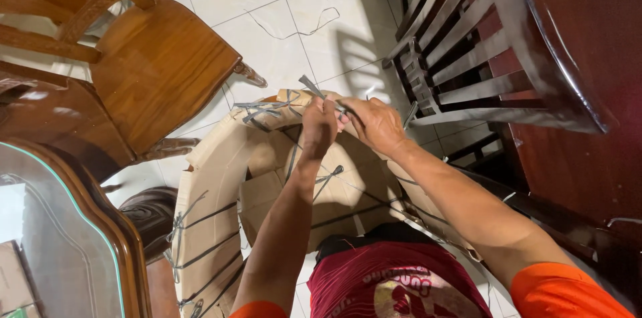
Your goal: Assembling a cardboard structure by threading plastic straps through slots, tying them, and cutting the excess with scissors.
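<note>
A curved cardboard form (210, 177), arched like a ring in front of me, is bound with grey plastic straps (200, 221). At its far top edge my left hand (318, 125) and my right hand (376, 124) meet, both pinching a grey strap end (311, 86) that sticks up between them. More strap ends are knotted just left of my hands (257, 111). Inside the arch, folded cardboard pieces (267, 187) show, crossed by another strap.
A light wooden chair (157, 64) stands at the left, a dark slatted chair (455, 50) and dark wooden table (588, 37) at the right. A glass-topped wooden table (60, 231) is at lower left. A loose string (294, 30) lies on the white tiled floor.
</note>
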